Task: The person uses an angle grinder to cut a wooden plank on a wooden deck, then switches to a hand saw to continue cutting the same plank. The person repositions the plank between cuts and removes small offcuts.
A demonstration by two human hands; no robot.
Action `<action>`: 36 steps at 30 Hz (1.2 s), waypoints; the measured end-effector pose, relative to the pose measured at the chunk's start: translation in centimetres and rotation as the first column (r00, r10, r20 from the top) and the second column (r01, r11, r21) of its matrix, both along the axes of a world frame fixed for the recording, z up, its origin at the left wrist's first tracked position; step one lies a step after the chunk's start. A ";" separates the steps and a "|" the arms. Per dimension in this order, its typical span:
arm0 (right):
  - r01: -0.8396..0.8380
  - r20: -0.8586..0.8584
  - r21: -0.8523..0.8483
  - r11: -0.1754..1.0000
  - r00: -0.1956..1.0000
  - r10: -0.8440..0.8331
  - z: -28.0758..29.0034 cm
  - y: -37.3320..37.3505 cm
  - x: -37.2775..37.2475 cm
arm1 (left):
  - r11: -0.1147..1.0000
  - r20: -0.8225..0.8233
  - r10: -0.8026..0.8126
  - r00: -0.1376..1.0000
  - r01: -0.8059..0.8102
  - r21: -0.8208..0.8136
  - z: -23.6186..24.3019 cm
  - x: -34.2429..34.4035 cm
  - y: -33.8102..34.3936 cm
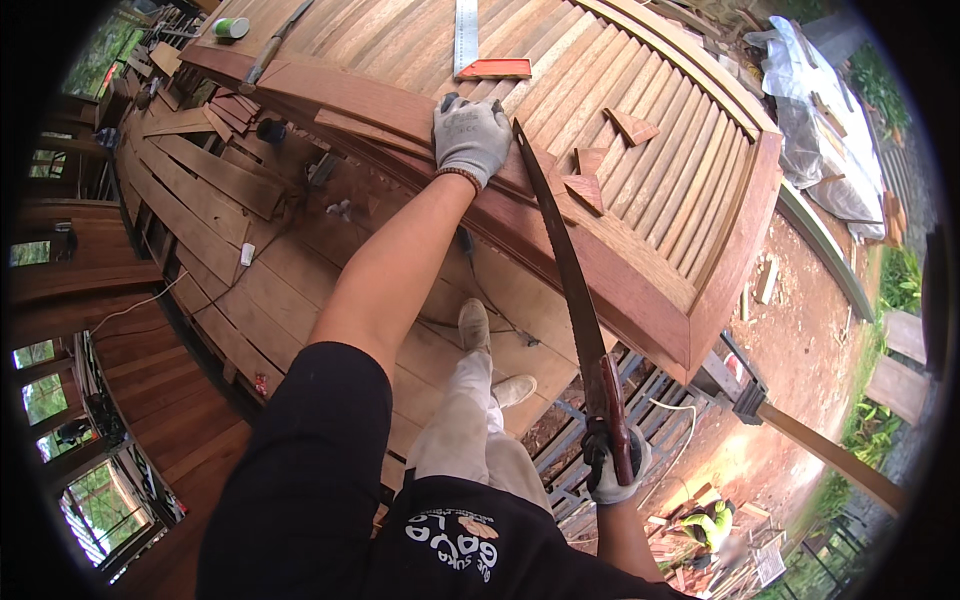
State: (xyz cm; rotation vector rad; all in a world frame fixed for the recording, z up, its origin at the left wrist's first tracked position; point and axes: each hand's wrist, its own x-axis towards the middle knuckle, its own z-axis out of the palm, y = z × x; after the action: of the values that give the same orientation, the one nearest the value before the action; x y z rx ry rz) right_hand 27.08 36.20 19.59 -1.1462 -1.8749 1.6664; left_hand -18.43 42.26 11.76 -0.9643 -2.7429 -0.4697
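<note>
My left hand (470, 140), in a grey glove, presses down with curled fingers on a reddish wooden strip (375, 131) lying along the near edge of a large slatted wooden panel (640, 250). My right hand (614, 468), also gloved, is wrapped round the brown handle of a handsaw (562, 245). The long dark blade slants up and away, its tip just right of my left hand, beside the strip. Whether the teeth touch wood I cannot tell. Triangular offcuts (632, 127) rest on the slats nearby.
Beyond my left hand lies a try square with an orange stock (500, 68). A long-bladed tool (275, 45) and a green-and-white cup (231, 28) are at the panel's far left. Floorboards (215, 265) have gaps. Another person (712, 525) is down at lower right.
</note>
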 end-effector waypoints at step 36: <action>-0.058 -0.048 0.113 0.992 0.997 0.063 -2.2 3.0 -11.4 | 0.987 -0.005 -0.103 0.995 0.103 0.123 -0.6 2.7 -1.9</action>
State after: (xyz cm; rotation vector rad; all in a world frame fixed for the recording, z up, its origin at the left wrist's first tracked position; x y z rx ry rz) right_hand 15.66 39.20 17.43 -1.0014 -1.9617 1.5847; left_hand -15.68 40.34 11.12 -1.0780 -2.6382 -0.6488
